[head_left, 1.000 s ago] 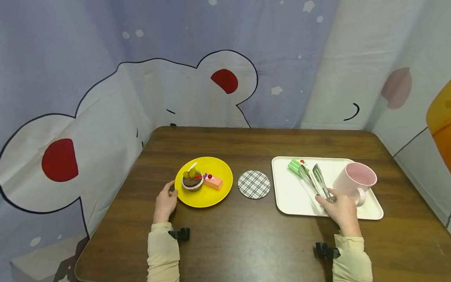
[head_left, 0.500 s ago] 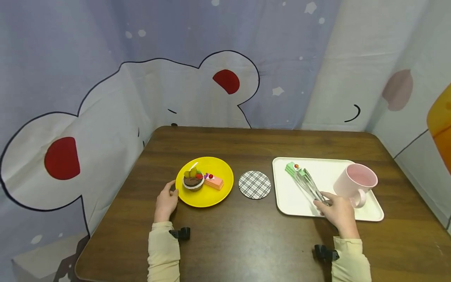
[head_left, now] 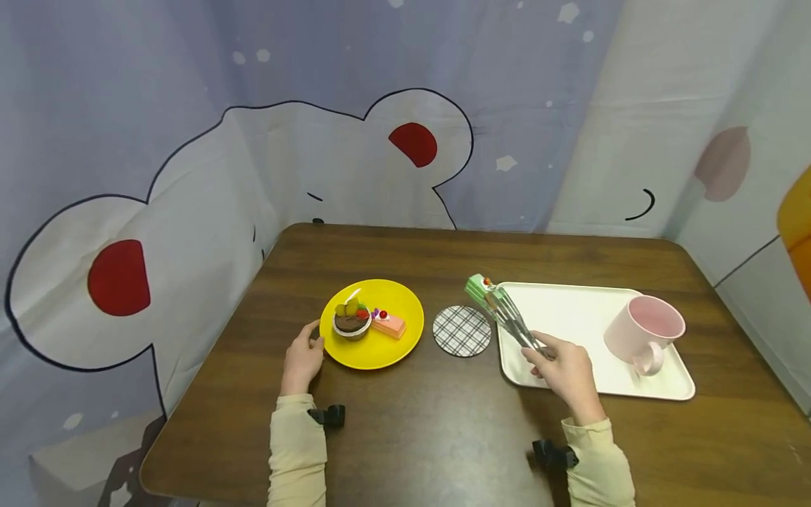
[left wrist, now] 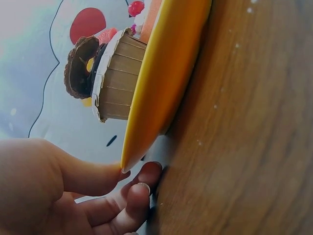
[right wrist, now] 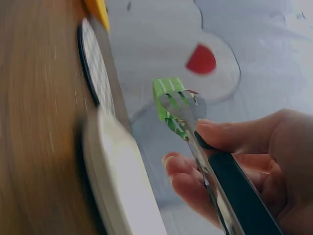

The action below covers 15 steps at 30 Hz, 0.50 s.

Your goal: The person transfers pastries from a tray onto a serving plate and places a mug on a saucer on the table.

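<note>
My right hand [head_left: 567, 371] grips metal serving tongs [head_left: 512, 318] with dark handle grips [right wrist: 239, 191]. A green toy cake slice [head_left: 479, 289] with a small red topping is clamped in the tongs' tips, raised in the right wrist view and overlapping the white tray's left end in the head view. At the yellow plate's [head_left: 405, 345] left edge my left hand [head_left: 303, 360] pinches the rim, thumb on top and fingers underneath. On that plate sit a chocolate cupcake [left wrist: 117, 81] with fruit on top and a pink cake slice [head_left: 388, 324].
A round checkered coaster [head_left: 462, 331] lies between the plate and the white tray [head_left: 608, 384]. The pink mug [head_left: 645, 331] stands at the tray's right end, handle toward me. The brown wooden table [head_left: 405, 429] ends at a printed curtain [head_left: 304, 162] behind.
The tongs closed on the green cake slice, and my right hand lifted it off the tray and moved left toward the coaster. My left hand stays at the plate.
</note>
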Motion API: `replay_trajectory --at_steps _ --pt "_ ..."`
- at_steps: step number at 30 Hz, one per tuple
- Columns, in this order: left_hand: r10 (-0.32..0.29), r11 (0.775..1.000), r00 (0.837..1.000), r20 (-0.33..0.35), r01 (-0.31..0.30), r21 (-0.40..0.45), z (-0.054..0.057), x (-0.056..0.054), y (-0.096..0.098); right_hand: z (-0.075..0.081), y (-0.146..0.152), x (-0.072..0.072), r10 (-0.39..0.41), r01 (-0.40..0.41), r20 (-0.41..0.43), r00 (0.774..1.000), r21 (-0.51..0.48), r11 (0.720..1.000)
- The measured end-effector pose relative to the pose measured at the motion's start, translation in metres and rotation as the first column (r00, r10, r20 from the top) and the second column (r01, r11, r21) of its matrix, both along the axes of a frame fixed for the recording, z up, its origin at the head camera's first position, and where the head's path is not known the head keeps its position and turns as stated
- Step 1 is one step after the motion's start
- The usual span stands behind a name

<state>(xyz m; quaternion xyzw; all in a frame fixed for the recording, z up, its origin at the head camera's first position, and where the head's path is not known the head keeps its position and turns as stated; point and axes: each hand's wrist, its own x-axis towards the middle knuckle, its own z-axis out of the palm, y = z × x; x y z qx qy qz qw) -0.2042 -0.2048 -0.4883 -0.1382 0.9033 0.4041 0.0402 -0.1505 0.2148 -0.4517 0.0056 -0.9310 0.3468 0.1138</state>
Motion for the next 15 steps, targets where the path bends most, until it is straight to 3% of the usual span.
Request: replay_trajectory --at_steps 6,15 --pt "-0.002 1.0 1.0 0.005 0.002 0.005 0.001 -0.001 0.001 -0.001 -0.042 -0.009 0.088 -0.085 -0.113 0.99 0.037 0.996" --pt "0.011 1.0 1.0 0.009 -0.011 0.025 0.001 0.0 0.001 -0.008 -0.088 -0.024 0.181 -0.154 -0.209 0.961 0.136 0.979"
